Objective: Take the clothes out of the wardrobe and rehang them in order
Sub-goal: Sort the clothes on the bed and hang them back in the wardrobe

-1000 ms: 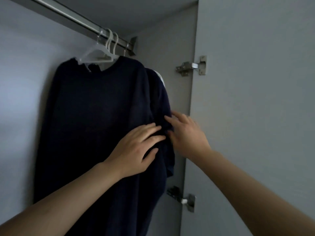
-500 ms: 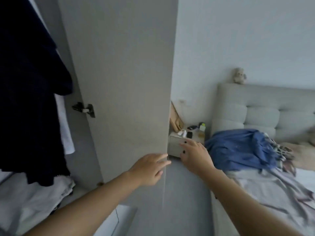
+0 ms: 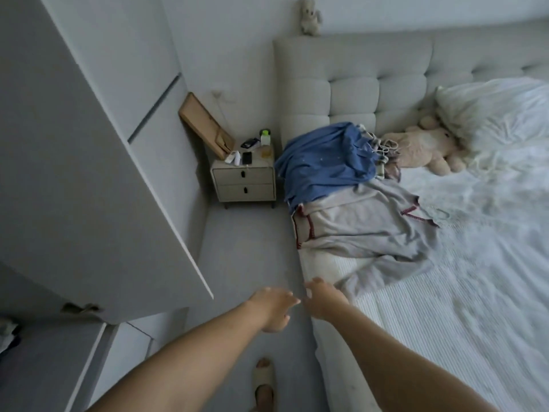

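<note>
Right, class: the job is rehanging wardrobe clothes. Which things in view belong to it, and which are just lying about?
Job:
blue garment
grey garment
white hangers
wardrobe door

Lying about:
plush toy
small bear
nightstand
phone
pillow

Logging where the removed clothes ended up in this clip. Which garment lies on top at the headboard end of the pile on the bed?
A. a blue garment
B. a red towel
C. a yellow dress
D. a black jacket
A: the blue garment lies bunched at the headboard end of the bed, overlapping the grey garment spread nearer the person, whose two hands hold nothing.
</note>
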